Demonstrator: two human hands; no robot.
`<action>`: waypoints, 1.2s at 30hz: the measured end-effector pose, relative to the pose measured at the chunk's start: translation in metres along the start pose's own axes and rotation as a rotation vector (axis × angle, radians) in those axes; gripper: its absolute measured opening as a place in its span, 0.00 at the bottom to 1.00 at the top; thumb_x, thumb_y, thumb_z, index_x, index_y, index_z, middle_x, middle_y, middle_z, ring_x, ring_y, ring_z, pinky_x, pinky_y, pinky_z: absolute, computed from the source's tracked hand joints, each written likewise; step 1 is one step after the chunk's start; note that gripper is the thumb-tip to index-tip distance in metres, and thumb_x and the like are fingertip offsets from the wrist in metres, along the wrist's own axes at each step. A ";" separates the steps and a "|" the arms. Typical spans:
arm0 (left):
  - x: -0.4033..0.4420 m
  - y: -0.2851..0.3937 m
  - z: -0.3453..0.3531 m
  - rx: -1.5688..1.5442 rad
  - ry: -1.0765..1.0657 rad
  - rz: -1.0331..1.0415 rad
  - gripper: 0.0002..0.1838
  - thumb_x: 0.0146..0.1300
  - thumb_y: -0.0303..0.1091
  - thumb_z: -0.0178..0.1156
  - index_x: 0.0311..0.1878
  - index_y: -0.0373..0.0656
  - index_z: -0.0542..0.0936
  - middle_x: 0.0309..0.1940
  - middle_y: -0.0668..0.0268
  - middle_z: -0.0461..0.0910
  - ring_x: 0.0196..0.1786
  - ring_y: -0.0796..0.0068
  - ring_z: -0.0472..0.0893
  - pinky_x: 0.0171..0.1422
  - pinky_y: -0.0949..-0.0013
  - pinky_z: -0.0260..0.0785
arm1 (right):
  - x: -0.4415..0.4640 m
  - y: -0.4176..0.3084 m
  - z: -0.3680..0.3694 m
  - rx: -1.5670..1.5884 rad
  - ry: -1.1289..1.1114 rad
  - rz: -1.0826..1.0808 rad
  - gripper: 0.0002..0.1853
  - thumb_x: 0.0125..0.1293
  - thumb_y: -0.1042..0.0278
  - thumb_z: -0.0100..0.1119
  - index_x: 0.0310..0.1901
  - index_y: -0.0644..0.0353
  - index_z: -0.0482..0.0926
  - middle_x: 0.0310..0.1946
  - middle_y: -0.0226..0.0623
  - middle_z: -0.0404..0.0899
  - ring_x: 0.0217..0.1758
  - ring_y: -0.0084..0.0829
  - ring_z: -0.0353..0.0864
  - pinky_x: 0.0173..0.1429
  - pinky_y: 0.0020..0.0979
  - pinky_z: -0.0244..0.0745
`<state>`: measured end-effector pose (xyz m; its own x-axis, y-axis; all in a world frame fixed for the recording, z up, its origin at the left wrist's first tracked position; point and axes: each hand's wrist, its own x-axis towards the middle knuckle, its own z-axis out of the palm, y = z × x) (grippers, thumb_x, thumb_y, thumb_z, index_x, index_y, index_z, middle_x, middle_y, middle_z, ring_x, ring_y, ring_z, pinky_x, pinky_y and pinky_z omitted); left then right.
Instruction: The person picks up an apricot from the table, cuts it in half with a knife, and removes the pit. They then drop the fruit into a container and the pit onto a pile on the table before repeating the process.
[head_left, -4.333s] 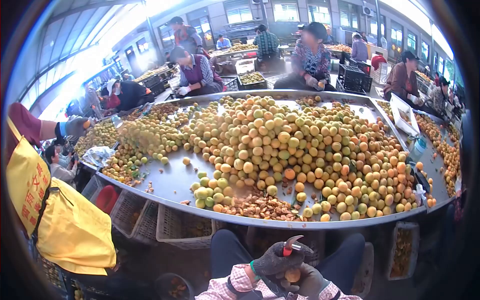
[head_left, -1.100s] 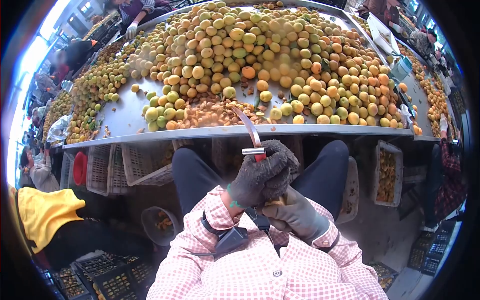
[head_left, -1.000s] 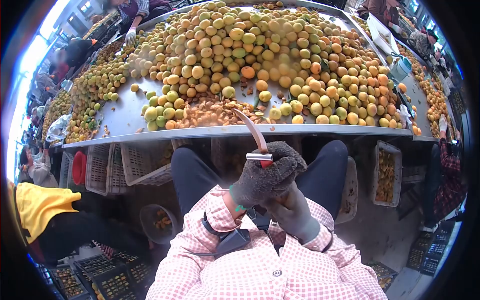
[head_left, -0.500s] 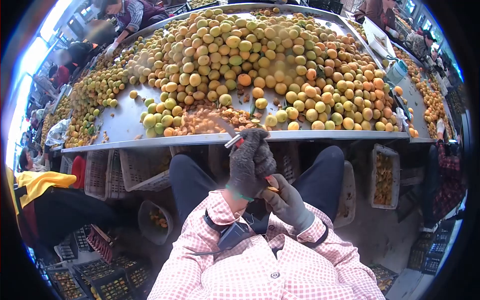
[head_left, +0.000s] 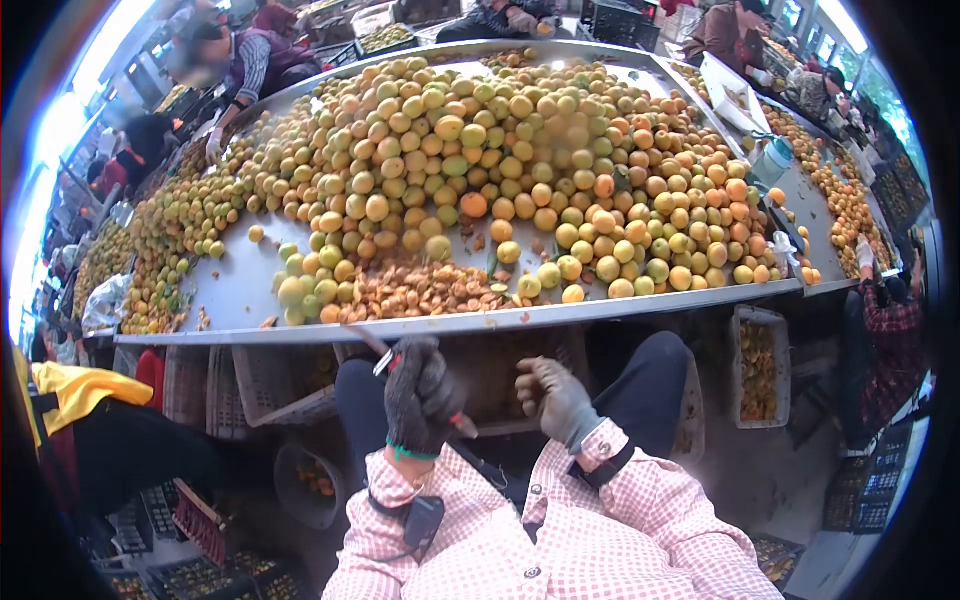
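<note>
My left hand (head_left: 420, 392), in a dark knit glove, is closed around a knife (head_left: 381, 360). Its blade points up and left toward the table edge, and a red handle end shows below the fist. To the right, my right hand (head_left: 558, 402), in a grey glove, hangs over my lap with loosely curled fingers, and I see nothing in it. Beyond both hands, a heap of apricots (head_left: 450, 130) covers much of the metal table (head_left: 250, 262). Brown apricot pits (head_left: 430, 289) lie piled near its front edge.
Crates (head_left: 270, 385) stand under the table, and a bucket (head_left: 305, 485) sits at lower left. A crate of apricot pieces (head_left: 762, 365) is at right. A bottle (head_left: 772, 160) stands on the table's right side. Other people work around the tables.
My hands have moved apart, the left one going left and down with the knife. The apricot piece seen at my right fingers is gone from them. The view has tilted up.
</note>
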<state>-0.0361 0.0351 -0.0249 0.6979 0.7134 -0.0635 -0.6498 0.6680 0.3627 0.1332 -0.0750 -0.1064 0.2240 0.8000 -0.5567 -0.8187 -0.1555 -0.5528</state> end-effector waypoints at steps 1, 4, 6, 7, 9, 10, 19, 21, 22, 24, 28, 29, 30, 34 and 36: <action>-0.005 0.001 -0.005 0.028 0.055 0.005 0.12 0.73 0.40 0.46 0.44 0.44 0.75 0.15 0.77 0.56 0.11 0.86 0.54 0.16 0.77 0.48 | 0.001 -0.001 0.007 -0.202 -0.010 -0.001 0.15 0.73 0.56 0.48 0.50 0.57 0.73 0.27 0.27 0.74 0.26 0.21 0.68 0.27 0.23 0.62; -0.013 -0.002 -0.026 0.004 0.157 -0.050 0.14 0.75 0.40 0.41 0.41 0.46 0.75 0.14 0.79 0.54 0.11 0.88 0.55 0.14 0.79 0.49 | 0.005 -0.036 0.075 -0.324 -0.063 -0.027 0.16 0.72 0.59 0.50 0.54 0.59 0.72 0.33 0.30 0.75 0.34 0.21 0.72 0.34 0.23 0.68; -0.016 -0.005 -0.041 0.003 0.181 -0.091 0.14 0.75 0.40 0.41 0.42 0.47 0.75 0.14 0.80 0.54 0.11 0.88 0.55 0.15 0.79 0.49 | 0.012 -0.052 0.104 -0.312 -0.276 -0.129 0.18 0.70 0.63 0.53 0.58 0.61 0.71 0.42 0.32 0.76 0.44 0.21 0.74 0.45 0.23 0.71; -0.016 -0.006 -0.049 0.010 0.218 -0.103 0.12 0.74 0.40 0.44 0.43 0.46 0.75 0.14 0.78 0.56 0.11 0.87 0.56 0.15 0.78 0.50 | 0.020 -0.059 0.101 -0.310 -0.261 -0.144 0.18 0.70 0.63 0.53 0.58 0.61 0.71 0.42 0.32 0.76 0.44 0.21 0.74 0.45 0.23 0.71; -0.013 -0.007 -0.056 0.015 0.238 -0.123 0.11 0.73 0.39 0.46 0.43 0.45 0.75 0.15 0.77 0.57 0.11 0.85 0.56 0.15 0.77 0.50 | 0.040 -0.072 0.096 -0.489 -0.408 -0.216 0.20 0.69 0.66 0.55 0.60 0.62 0.69 0.49 0.32 0.74 0.51 0.20 0.73 0.54 0.24 0.70; -0.012 -0.006 -0.056 0.091 0.263 -0.120 0.11 0.73 0.39 0.47 0.43 0.45 0.75 0.15 0.76 0.57 0.11 0.84 0.56 0.16 0.76 0.50 | 0.040 -0.086 0.091 -0.788 -0.347 -0.441 0.18 0.69 0.68 0.54 0.59 0.63 0.70 0.48 0.31 0.76 0.49 0.21 0.73 0.54 0.22 0.69; 0.002 -0.022 -0.057 0.348 0.362 -0.274 0.08 0.69 0.37 0.54 0.40 0.43 0.76 0.14 0.73 0.59 0.12 0.82 0.57 0.16 0.75 0.50 | 0.105 -0.222 -0.011 -2.120 0.572 -0.833 0.22 0.53 0.64 0.61 0.52 0.52 0.76 0.46 0.40 0.78 0.47 0.39 0.76 0.55 0.42 0.65; 0.006 -0.026 -0.054 0.313 0.353 -0.290 0.06 0.68 0.35 0.55 0.40 0.43 0.77 0.14 0.73 0.61 0.14 0.83 0.58 0.17 0.77 0.50 | 0.102 -0.225 -0.008 -2.051 0.552 -0.827 0.22 0.54 0.64 0.61 0.52 0.53 0.75 0.45 0.40 0.78 0.45 0.37 0.78 0.52 0.40 0.68; 0.008 -0.027 -0.053 0.390 0.359 -0.312 0.06 0.68 0.34 0.56 0.41 0.42 0.77 0.14 0.74 0.61 0.14 0.84 0.59 0.17 0.78 0.50 | 0.096 -0.224 -0.002 -1.986 0.527 -0.815 0.22 0.55 0.64 0.62 0.53 0.54 0.74 0.44 0.41 0.78 0.42 0.36 0.79 0.50 0.39 0.70; 0.007 -0.028 -0.053 0.467 0.337 -0.336 0.05 0.66 0.31 0.58 0.42 0.42 0.78 0.16 0.75 0.65 0.17 0.85 0.63 0.19 0.80 0.53 | 0.074 -0.212 0.015 -1.368 0.316 -0.738 0.22 0.57 0.65 0.62 0.55 0.54 0.72 0.44 0.40 0.78 0.41 0.34 0.79 0.47 0.36 0.73; 0.008 -0.032 -0.046 0.861 0.364 -0.246 0.06 0.64 0.30 0.61 0.43 0.43 0.79 0.20 0.76 0.72 0.20 0.85 0.70 0.21 0.78 0.61 | 0.006 -0.161 0.044 0.095 -0.401 -0.239 0.26 0.61 0.71 0.60 0.62 0.53 0.65 0.47 0.40 0.76 0.41 0.31 0.79 0.40 0.26 0.78; 0.010 -0.035 -0.048 0.861 0.380 -0.246 0.06 0.64 0.30 0.61 0.43 0.43 0.79 0.20 0.76 0.72 0.20 0.85 0.70 0.21 0.78 0.61 | -0.004 -0.142 0.050 0.188 -0.432 -0.175 0.28 0.62 0.72 0.59 0.63 0.52 0.64 0.48 0.42 0.75 0.40 0.31 0.80 0.40 0.26 0.78; 0.013 -0.039 -0.054 1.064 0.315 -0.059 0.07 0.62 0.31 0.62 0.43 0.43 0.79 0.21 0.72 0.75 0.22 0.79 0.74 0.23 0.74 0.65 | -0.009 -0.121 0.048 0.157 -0.456 -0.107 0.28 0.61 0.73 0.59 0.64 0.52 0.63 0.48 0.43 0.75 0.40 0.34 0.80 0.38 0.26 0.77; 0.013 -0.032 -0.028 1.926 0.128 0.253 0.11 0.58 0.31 0.63 0.45 0.44 0.77 0.30 0.59 0.80 0.30 0.60 0.82 0.32 0.67 0.72 | -0.027 -0.058 0.068 -0.348 -0.283 -0.088 0.23 0.61 0.76 0.61 0.58 0.55 0.69 0.40 0.33 0.75 0.30 0.19 0.75 0.29 0.16 0.69; 0.008 -0.031 0.000 1.938 0.051 0.221 0.16 0.55 0.35 0.65 0.47 0.45 0.77 0.35 0.55 0.80 0.35 0.55 0.81 0.36 0.62 0.73 | -0.033 -0.038 0.073 -0.438 -0.180 -0.124 0.13 0.64 0.73 0.58 0.51 0.56 0.75 0.32 0.27 0.75 0.23 0.13 0.67 0.26 0.15 0.64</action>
<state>-0.0105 0.0208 -0.0368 0.6326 0.7666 0.1098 0.4712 -0.4936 0.7310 0.1179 -0.0531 -0.0219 0.1790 0.9093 -0.3757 -0.4838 -0.2512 -0.8384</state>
